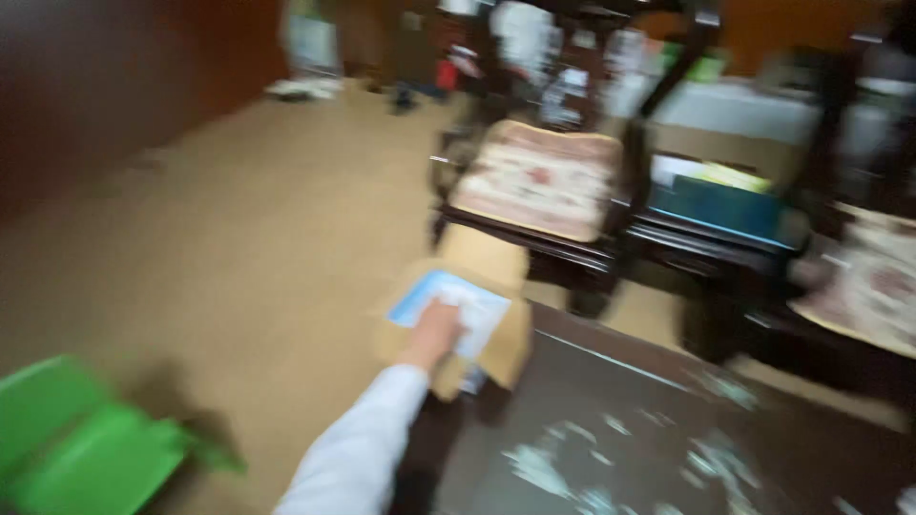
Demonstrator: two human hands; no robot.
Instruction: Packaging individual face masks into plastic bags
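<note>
While blurred, the left hand (434, 334) grips a blue-white packet (448, 307) over a cardboard box (506, 348).

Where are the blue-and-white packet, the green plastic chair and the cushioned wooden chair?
Blue-and-white packet (441, 294): head view, its upper left part.
Green plastic chair (91, 448): head view, middle of its seat.
Cushioned wooden chair (537, 178): head view, its floral cushion.

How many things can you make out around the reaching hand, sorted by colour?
Blue and white: 1, the flat packet under the hand
Tan: 1, the cardboard box below it
Green: 1, the plastic seat on the floor
Dark: 1, the glossy table
Floral: 1, the cushioned chair
Total: 5
</note>
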